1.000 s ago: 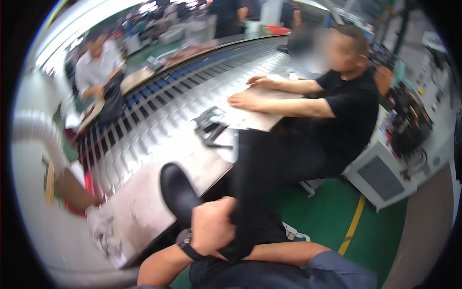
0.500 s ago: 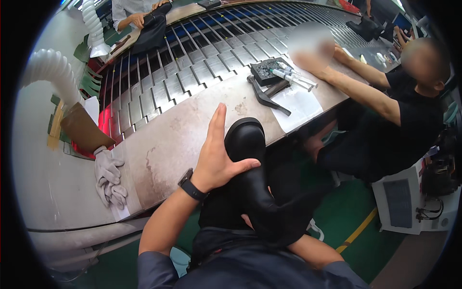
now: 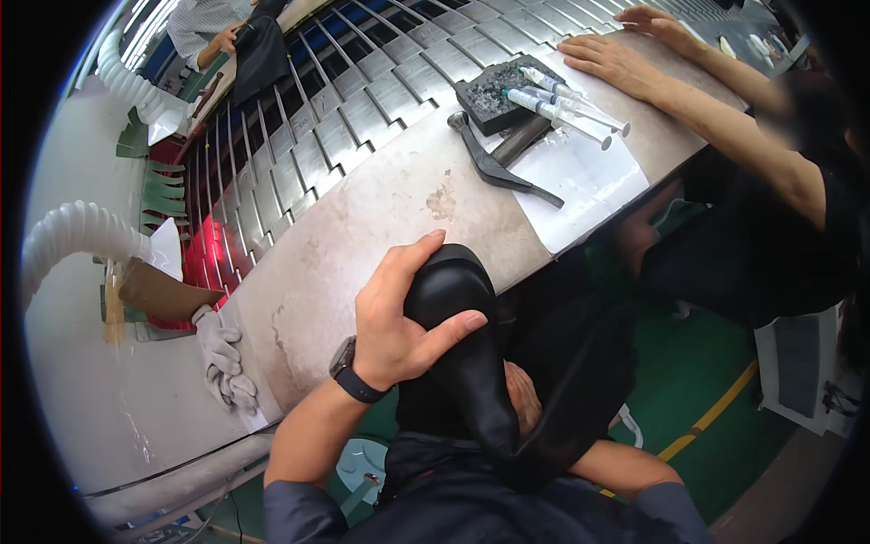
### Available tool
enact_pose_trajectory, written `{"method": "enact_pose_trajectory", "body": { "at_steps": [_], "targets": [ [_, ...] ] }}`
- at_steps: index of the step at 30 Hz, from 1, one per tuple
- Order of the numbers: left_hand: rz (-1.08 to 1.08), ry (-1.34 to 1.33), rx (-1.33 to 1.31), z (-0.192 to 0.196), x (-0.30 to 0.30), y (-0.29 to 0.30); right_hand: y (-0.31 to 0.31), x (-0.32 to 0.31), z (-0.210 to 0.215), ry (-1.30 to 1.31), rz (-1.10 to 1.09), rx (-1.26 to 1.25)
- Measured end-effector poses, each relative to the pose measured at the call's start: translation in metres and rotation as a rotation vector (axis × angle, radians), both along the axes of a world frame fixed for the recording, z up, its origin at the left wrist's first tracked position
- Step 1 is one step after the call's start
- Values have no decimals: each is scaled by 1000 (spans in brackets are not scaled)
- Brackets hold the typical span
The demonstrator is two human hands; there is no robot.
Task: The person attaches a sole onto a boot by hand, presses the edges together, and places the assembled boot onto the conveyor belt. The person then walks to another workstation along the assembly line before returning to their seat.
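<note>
A glossy black shoe (image 3: pixel 458 344) stands toe-up against the near edge of a grey metal workbench (image 3: pixel 362 227). My left hand (image 3: pixel 399 317) wraps over its toe, thumb across the upper; a black watch sits on that wrist. My right hand (image 3: pixel 523 399) is mostly hidden behind the shoe's lower part and grips it from underneath.
A black hand tool (image 3: pixel 498 168), a dark foam block (image 3: pixel 494 91) and three syringes (image 3: pixel 557 104) on white paper lie further along the bench. A seated person in black rests both hands (image 3: pixel 625 54) there. White gloves (image 3: pixel 222 354) lie left. A slatted conveyor (image 3: pixel 362 82) runs behind.
The view has tilted down and closer to the bench. My left hand has shifted from lying flat against the bench edge beside the shoe to clasping the shoe's toe.
</note>
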State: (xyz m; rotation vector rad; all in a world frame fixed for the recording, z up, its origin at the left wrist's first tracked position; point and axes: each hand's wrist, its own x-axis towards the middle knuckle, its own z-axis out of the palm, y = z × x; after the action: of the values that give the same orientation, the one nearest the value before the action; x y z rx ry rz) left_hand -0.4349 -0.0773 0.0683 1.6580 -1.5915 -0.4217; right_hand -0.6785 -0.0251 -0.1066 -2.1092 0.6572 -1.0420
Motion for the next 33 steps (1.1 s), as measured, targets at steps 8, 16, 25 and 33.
{"method": "enact_pose_trajectory", "body": {
  "at_steps": [8, 16, 25, 33],
  "targets": [
    [-626, -198, 141, 39, 30, -55, -1, 1, 16, 55, 12, 27],
    [-478, -210, 94, 29, 24, -49, -23, -10, 42, 85, 118, 22],
    [-213, 30, 196, 27, 22, -31, -17, -3, 28, 43, 68, 108],
    [121, 1431, 305, 6, 22, -1, -22, -81, 96, 164, 210, 166]
  ]
}}
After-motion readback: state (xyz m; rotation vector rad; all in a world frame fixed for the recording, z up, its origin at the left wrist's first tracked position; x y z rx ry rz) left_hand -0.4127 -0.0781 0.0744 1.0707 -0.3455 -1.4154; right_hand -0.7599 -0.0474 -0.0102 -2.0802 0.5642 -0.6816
